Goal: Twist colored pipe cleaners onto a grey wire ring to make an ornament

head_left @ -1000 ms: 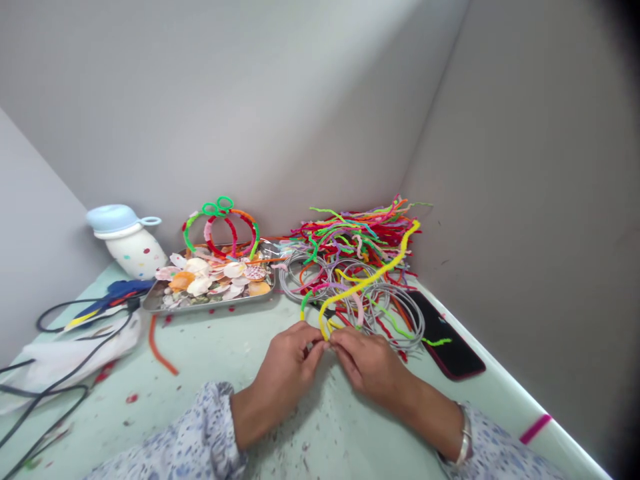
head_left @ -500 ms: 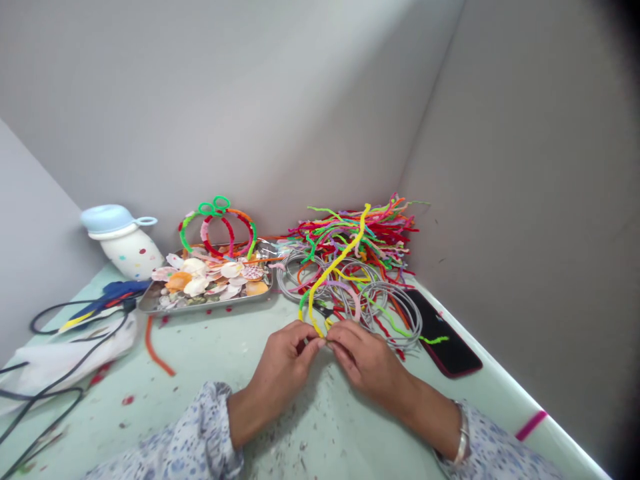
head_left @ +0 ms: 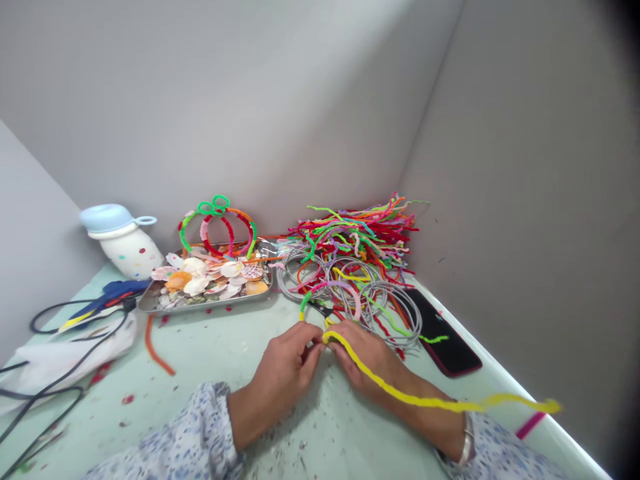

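A ring [head_left: 345, 285] wrapped in green, lavender and pink pipe cleaner, with a little yellow at its left side, stands up from between my hands. A long yellow pipe cleaner [head_left: 390, 390] starts at my fingertips, passes over the back of my right hand and trails above the forearm to the right. My left hand [head_left: 285, 360] pinches at the yellow one's near end, thumb against forefinger. Touching it from the right, my right hand [head_left: 367, 360] is closed on the ring's near side. My fingers hide the exact grip.
Behind the hands lie coiled grey wires [head_left: 413, 310] and a heap of coloured pipe cleaners [head_left: 370, 230]. A phone [head_left: 445, 340] is at right. Leftward are a metal tray [head_left: 200, 308] of shells, a finished-looking pipe-cleaner hoop [head_left: 253, 233], a bottle [head_left: 131, 250] and black cables [head_left: 43, 393].
The yellow pipe cleaner's free length has swung from pointing up and away to lying rightward across my right hand and forearm. Both hands have stayed nearly in place.
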The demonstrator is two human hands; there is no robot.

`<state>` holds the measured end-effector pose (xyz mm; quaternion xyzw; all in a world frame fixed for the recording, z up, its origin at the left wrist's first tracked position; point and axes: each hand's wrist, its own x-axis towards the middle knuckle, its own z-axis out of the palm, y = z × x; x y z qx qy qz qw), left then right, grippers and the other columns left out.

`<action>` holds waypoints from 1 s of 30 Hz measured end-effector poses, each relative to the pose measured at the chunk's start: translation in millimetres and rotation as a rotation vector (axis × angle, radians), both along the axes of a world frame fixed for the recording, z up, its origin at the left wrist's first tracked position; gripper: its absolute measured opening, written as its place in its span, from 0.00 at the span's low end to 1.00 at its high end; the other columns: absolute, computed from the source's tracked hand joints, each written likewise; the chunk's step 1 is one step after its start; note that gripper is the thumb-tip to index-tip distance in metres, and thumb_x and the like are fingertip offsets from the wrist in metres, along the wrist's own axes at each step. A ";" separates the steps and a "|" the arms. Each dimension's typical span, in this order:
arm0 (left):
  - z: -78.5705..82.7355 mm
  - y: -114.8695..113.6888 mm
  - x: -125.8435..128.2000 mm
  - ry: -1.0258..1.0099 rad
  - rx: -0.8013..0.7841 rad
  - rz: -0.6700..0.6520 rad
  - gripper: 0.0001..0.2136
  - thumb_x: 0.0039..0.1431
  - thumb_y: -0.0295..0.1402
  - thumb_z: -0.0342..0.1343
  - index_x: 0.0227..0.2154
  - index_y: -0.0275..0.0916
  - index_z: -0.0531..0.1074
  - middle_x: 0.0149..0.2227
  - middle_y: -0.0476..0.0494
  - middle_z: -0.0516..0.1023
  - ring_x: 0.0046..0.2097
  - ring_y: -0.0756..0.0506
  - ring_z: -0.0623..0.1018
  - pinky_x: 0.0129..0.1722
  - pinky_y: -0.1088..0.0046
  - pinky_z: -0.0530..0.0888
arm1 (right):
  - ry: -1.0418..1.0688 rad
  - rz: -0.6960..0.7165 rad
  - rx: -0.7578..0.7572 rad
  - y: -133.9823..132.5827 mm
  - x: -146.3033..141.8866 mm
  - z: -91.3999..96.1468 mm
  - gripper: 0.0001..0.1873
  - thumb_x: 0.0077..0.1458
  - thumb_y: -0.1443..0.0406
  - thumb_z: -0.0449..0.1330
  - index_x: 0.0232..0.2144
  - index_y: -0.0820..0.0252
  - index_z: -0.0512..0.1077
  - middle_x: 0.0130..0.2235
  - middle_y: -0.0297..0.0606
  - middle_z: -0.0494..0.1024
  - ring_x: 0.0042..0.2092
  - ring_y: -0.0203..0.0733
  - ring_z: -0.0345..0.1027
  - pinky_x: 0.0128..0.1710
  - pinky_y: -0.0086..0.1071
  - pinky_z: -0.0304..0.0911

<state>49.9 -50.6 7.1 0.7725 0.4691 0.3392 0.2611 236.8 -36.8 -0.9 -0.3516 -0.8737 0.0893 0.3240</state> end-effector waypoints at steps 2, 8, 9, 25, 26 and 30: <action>-0.9 -0.3 0.0 0.014 0.007 0.004 0.05 0.61 0.28 0.49 0.34 0.39 0.70 0.31 0.49 0.71 0.30 0.50 0.69 0.32 0.76 0.65 | 0.026 0.010 -0.017 -0.3 0.6 1.0 0.13 0.60 0.72 0.48 0.46 0.59 0.63 0.41 0.42 0.73 0.42 0.42 0.70 0.42 0.35 0.69; -1.8 0.7 0.7 -0.006 0.011 0.041 0.05 0.62 0.30 0.49 0.35 0.39 0.71 0.31 0.49 0.72 0.30 0.50 0.69 0.31 0.76 0.65 | 0.041 0.005 -0.031 -1.5 -0.7 -0.4 0.12 0.59 0.73 0.49 0.44 0.58 0.62 0.39 0.41 0.73 0.40 0.42 0.71 0.39 0.35 0.70; -1.7 0.8 0.7 -0.007 0.020 0.038 0.06 0.62 0.30 0.49 0.35 0.40 0.71 0.31 0.49 0.72 0.30 0.50 0.69 0.32 0.75 0.65 | 0.041 0.004 -0.028 -1.5 -1.4 -0.5 0.11 0.59 0.73 0.49 0.44 0.58 0.62 0.38 0.41 0.73 0.39 0.42 0.71 0.39 0.35 0.70; -3.3 3.0 12.7 -0.452 -0.453 0.168 0.09 0.56 0.38 0.55 0.32 0.37 0.72 0.16 0.55 0.67 0.17 0.53 0.64 0.19 0.79 0.60 | 0.035 -0.067 0.101 -2.1 -1.2 -3.7 0.12 0.60 0.71 0.51 0.47 0.60 0.64 0.49 0.47 0.71 0.45 0.42 0.72 0.39 0.33 0.72; -3.3 3.0 13.1 -0.469 -0.478 0.172 0.10 0.55 0.39 0.55 0.32 0.37 0.72 0.15 0.55 0.67 0.17 0.53 0.63 0.18 0.79 0.59 | 0.025 -0.082 0.109 -2.0 -1.3 -4.0 0.12 0.60 0.71 0.52 0.47 0.60 0.64 0.49 0.47 0.71 0.44 0.42 0.73 0.38 0.33 0.72; -3.6 2.7 14.3 -0.512 -0.561 0.173 0.13 0.54 0.42 0.56 0.33 0.36 0.71 0.14 0.54 0.69 0.15 0.54 0.60 0.16 0.79 0.56 | -0.013 -0.113 0.176 -1.4 -1.8 -5.3 0.10 0.60 0.70 0.53 0.44 0.60 0.66 0.45 0.46 0.72 0.41 0.42 0.73 0.36 0.33 0.72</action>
